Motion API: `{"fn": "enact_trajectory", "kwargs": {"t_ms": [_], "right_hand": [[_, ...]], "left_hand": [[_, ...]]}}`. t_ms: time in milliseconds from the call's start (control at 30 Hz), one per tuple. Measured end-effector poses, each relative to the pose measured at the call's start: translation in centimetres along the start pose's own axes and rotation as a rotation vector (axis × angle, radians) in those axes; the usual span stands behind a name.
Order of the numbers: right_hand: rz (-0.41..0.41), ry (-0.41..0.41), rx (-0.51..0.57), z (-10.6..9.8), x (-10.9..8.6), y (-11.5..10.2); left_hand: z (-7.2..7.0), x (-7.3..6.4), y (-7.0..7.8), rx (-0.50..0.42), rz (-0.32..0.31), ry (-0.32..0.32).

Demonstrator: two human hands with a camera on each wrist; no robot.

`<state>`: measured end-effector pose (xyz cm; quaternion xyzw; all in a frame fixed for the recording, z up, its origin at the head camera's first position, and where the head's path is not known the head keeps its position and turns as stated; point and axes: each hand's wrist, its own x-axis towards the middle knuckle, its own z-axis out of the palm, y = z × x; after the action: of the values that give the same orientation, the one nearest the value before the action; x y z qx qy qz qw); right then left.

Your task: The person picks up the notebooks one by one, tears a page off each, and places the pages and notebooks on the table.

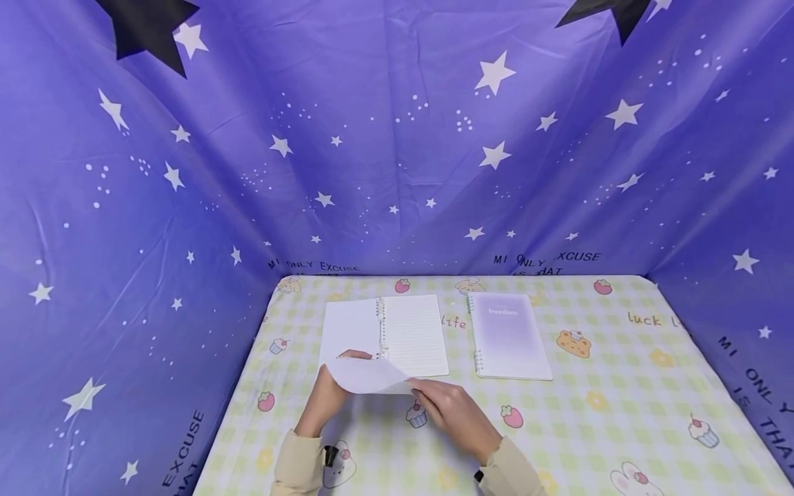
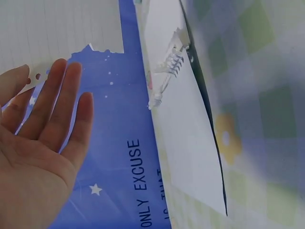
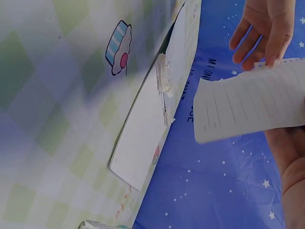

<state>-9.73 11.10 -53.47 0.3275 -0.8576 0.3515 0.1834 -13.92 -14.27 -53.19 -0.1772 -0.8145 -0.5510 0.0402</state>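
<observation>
A loose lined sheet of paper (image 1: pixel 369 375) is held up, bowed, in front of an open ring binder notebook (image 1: pixel 417 334). My left hand (image 1: pixel 331 394) pinches the punched edge between thumb and index finger, its other fingers spread; the holes of the sheet (image 2: pixel 62 31) show in the left wrist view. The opposite end is gripped by my right hand (image 1: pixel 457 413), whose fingertips are partly hidden behind the paper. In the right wrist view the ruled side of the sheet (image 3: pixel 250 105) faces the camera. Lined pages lie on the notebook's right half; its left half is plain white.
A closed purple-white notebook (image 1: pixel 511 341) marked "freedom" lies to the right of the open one. Both rest on a table with a green checked cloth (image 1: pixel 608 427). Purple star-printed curtains (image 1: pixel 397 138) hang around the back and sides.
</observation>
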Motion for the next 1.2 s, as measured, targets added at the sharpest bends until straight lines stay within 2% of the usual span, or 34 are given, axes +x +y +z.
{"fn": "enact_trajectory", "kwargs": {"t_ms": [133,333,567,733,1033,1200], "right_hand": [[0.037,0.022,0.006,-0.2,0.0,0.1],[0.064,0.047,-0.018,-0.6,0.0,0.4],[0.154,0.088,0.026,-1.3,0.2,0.7],[0.174,0.119,0.038,-1.5,0.3,0.8],[0.287,0.086,0.06,-0.8,-0.2,0.9],[0.331,0.065,0.072,-0.4,-0.6,1.1]], "left_hand": [[-0.1,-0.3,-0.7,0.059,-0.062,0.037],[-0.3,-0.7,-0.4,0.099,-0.078,0.074],[-0.6,-1.3,-0.3,0.104,-0.101,0.031],[-0.5,-1.9,-0.3,0.146,-0.102,-0.01],[-0.1,-2.9,-0.6,0.159,-0.104,-0.001],[0.6,-3.6,-1.0,0.133,-0.176,-0.002]]}}
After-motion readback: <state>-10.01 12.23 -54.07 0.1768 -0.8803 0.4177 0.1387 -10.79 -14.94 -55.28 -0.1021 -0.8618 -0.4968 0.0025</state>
